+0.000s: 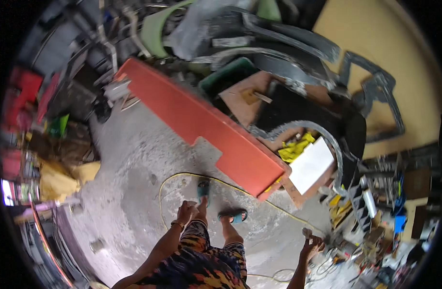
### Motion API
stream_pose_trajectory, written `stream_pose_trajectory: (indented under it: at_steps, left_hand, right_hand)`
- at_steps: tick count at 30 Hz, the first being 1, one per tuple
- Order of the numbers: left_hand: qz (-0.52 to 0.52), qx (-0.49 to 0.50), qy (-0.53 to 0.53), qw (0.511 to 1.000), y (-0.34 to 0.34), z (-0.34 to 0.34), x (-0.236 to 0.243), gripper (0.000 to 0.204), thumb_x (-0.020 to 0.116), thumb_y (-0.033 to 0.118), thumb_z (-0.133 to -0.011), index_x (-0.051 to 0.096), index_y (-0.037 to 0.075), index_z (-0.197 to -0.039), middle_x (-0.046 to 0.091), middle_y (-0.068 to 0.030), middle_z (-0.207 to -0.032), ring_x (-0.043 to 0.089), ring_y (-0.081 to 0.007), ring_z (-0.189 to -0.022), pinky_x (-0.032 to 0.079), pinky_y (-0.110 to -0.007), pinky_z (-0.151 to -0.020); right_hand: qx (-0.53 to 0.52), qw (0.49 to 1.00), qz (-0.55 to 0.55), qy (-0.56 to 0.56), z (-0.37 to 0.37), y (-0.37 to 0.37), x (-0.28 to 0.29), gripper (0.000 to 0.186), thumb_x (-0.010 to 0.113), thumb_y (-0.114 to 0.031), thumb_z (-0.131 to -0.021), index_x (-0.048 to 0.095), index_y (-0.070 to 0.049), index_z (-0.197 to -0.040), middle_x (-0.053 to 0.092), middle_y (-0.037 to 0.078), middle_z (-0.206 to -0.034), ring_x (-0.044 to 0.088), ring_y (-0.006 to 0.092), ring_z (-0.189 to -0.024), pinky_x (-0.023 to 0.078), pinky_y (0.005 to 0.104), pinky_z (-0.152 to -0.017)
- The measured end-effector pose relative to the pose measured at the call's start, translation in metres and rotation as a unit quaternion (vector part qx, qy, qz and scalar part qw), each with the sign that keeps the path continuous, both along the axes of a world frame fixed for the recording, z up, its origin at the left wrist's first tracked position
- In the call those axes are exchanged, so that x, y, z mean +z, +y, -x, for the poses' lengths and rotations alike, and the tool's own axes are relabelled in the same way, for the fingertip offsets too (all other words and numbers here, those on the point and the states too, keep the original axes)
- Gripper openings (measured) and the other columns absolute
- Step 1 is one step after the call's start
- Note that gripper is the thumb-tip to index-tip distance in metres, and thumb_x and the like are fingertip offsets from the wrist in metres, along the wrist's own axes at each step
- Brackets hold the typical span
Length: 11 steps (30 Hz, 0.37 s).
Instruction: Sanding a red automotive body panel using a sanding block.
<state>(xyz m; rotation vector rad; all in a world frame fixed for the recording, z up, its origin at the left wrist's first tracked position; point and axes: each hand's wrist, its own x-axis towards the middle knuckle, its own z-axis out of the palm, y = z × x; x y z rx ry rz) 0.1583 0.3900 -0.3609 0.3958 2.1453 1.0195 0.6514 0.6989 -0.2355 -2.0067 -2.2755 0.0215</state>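
My left hand (185, 213) hangs in front of my left thigh, its fingers closed. A small pale patch shows at its fingertips, too blurred to name. Out to the right, above the floor, my right hand (313, 246) is curled with a small whitish lump (307, 233) at its fingers; its kind is not clear. Ahead of me a long red panel (197, 123) with a notched edge slants from far left to near right. Neither hand touches it.
A yellow hose or cord (182, 174) curves over the concrete floor (129, 192) around my sandals. Grey curved parts (288, 33), a white sheet (311, 166) and yellow cloth (296, 148) lie beyond the panel. A tan board (375, 43) leans at far right; clutter lines both sides.
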Motion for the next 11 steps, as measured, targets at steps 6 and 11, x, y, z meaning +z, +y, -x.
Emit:
stream_pose_trajectory:
  at_steps: [6,11]
  left_hand:
    - [0.025,0.133,-0.189,0.973,-0.175,0.003,0.017,0.042,0.046,0.029,-0.105,0.053,0.008,-0.140,0.069,-0.0145,-0.119,0.072,-0.0244,-0.091,0.060,-0.033,-0.056]
    - [0.041,0.313,-0.089,0.945,-0.384,-0.062,0.051,0.041,0.057,0.024,-0.099,0.057,0.018,-0.139,0.074,-0.0152,-0.103,0.074,-0.0222,-0.080,0.061,-0.038,-0.059]
  right_hand:
    - [0.126,0.991,0.008,0.043,-0.012,-0.007,-0.117,0.032,0.075,-0.040,-0.084,0.062,-0.011,-0.088,0.064,0.009,-0.097,0.053,0.0327,-0.106,0.029,0.0572,-0.103]
    - [0.415,0.904,-0.086,-0.054,0.133,-0.056,-0.134,0.035,0.071,-0.041,-0.089,0.066,-0.007,-0.095,0.066,0.009,-0.092,0.062,0.0315,-0.084,0.044,0.0492,-0.079]
